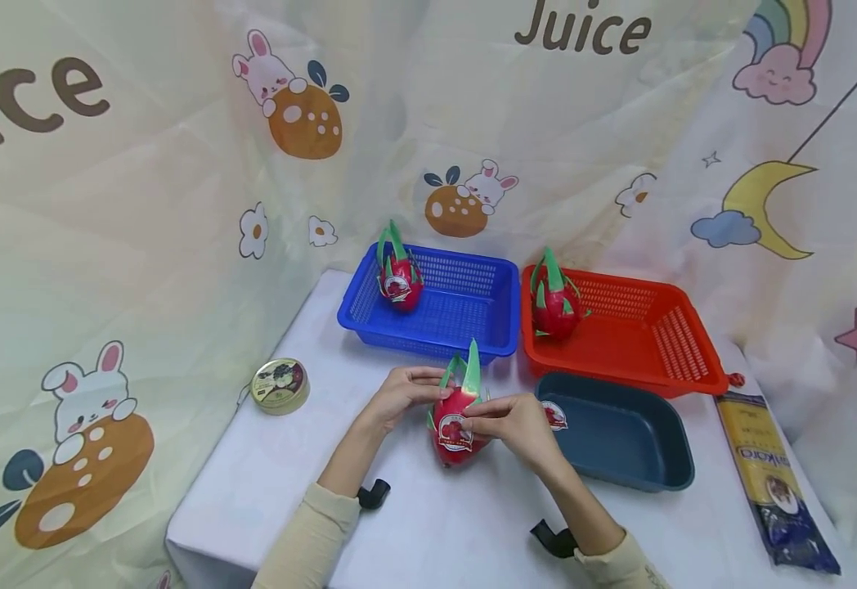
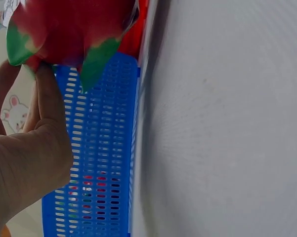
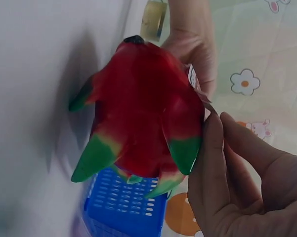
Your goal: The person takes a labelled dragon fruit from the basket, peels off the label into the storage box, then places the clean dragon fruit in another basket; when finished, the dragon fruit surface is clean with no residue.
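Observation:
A model dragon fruit (image 1: 449, 446), red with green-tipped scales, is held over the middle of the white table. My left hand (image 1: 406, 396) grips it near its leafy top; the left wrist view shows those fingers (image 2: 48, 81) at the base of a green-tipped scale. On the fruit's front is a round label (image 1: 455, 433) with a fruit picture. My right hand (image 1: 520, 425) pinches the label's edge between thumb and forefinger. In the right wrist view the label (image 3: 192, 77) stands partly away from the red skin. The fruit hides some of the left fingers.
Behind stand a blue basket (image 1: 465, 315) and a red basket (image 1: 638, 343), each with a dragon fruit inside. A dark green tray (image 1: 620, 474) sits at right, a similar label (image 1: 555, 415) at its left end. A round tin (image 1: 280, 387) lies left, a yellow packet (image 1: 763, 466) far right.

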Tool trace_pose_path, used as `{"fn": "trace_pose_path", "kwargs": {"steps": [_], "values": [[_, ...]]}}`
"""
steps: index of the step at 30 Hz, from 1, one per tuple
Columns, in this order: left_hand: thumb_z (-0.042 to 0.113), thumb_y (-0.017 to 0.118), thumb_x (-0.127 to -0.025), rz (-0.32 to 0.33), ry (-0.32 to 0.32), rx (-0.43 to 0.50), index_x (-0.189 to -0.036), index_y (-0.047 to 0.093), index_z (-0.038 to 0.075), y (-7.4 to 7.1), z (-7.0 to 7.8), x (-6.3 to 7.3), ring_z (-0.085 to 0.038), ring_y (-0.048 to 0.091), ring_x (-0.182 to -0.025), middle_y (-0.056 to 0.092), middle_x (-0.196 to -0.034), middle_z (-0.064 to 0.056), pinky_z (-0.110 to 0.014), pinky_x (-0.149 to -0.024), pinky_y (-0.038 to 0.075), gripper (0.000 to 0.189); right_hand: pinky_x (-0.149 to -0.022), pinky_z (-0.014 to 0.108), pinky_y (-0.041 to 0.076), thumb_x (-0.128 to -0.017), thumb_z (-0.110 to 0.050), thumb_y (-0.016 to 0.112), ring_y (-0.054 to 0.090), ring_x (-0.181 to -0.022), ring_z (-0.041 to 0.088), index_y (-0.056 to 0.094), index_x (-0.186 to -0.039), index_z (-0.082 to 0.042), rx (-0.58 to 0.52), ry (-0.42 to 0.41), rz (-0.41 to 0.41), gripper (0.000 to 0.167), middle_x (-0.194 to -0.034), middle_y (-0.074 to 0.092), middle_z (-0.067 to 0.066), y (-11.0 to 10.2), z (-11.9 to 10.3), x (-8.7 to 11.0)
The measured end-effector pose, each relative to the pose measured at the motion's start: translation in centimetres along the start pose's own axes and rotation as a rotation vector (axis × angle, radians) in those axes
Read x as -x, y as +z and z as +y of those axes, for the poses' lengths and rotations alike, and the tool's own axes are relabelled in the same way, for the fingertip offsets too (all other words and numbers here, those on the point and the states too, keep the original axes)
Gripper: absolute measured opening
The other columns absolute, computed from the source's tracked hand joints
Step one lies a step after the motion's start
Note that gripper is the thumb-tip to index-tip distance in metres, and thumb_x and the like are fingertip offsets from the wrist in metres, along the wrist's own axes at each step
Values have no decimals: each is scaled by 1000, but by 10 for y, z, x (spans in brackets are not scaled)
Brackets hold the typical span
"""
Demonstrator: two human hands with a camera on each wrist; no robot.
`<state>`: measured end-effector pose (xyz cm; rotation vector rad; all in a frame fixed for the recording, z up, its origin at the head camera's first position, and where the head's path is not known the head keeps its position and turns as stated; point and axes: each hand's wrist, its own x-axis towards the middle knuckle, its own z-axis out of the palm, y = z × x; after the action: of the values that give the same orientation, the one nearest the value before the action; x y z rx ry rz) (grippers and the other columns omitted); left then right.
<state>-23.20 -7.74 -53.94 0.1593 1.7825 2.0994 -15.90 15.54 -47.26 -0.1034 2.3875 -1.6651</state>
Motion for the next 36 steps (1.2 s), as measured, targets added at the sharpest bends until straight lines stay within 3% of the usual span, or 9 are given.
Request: {"fn": "trace_pose_path", "kwargs": {"steps": [5, 9, 17, 26, 36], "values": [[17, 87, -84, 9, -2, 9, -123, 74, 0, -3, 0, 0, -23, 75, -107, 79, -112, -10, -38, -99, 56, 44, -66, 36, 62, -80, -30, 93, 74, -73, 18, 86, -91, -17, 156, -60, 1, 18, -80, 79, -3, 2, -5, -4], [16, 86, -85, 12, -12, 27, -123, 74, 0, -4, -2, -1, -23, 75, -107, 79, -112, -10, -38, -99, 57, 43, -62, 29, 60, -81, -26, 92, 73, -72, 16, 86, -91, -18, 183, -92, -14, 14, -78, 78, -5, 3, -7, -5], [15, 87, -84, 9, -9, 45, -124, 74, -2, -1, -3, 0, -23, 75, -107, 78, -113, -11, -37, -99, 58, 45, -67, 30, 63, -84, -15, 89, 77, -69, 21, 85, -95, -9, 105, -71, -24, 13, -82, 79, 3, 1, -6, -4], [9, 89, -82, 62, 6, 53, -124, 72, -7, 5, -1, 2, -21, 77, -101, 79, -109, -13, -34, -91, 61, 48, -73, 37, 65, -87, -8, 85, 79, -79, 29, 81, -102, 4, -55, 38, -104, 20, -91, 79, 17, -9, -3, -13], [8, 88, -83, 63, 24, 59, -128, 68, -11, 5, 2, -1, -20, 77, -101, 79, -109, -13, -33, -90, 62, 53, -72, 34, 64, -89, -6, 82, 78, -78, 22, 75, -109, 12, -183, 61, -194, 27, -96, 79, 18, -13, 3, -24]]}}
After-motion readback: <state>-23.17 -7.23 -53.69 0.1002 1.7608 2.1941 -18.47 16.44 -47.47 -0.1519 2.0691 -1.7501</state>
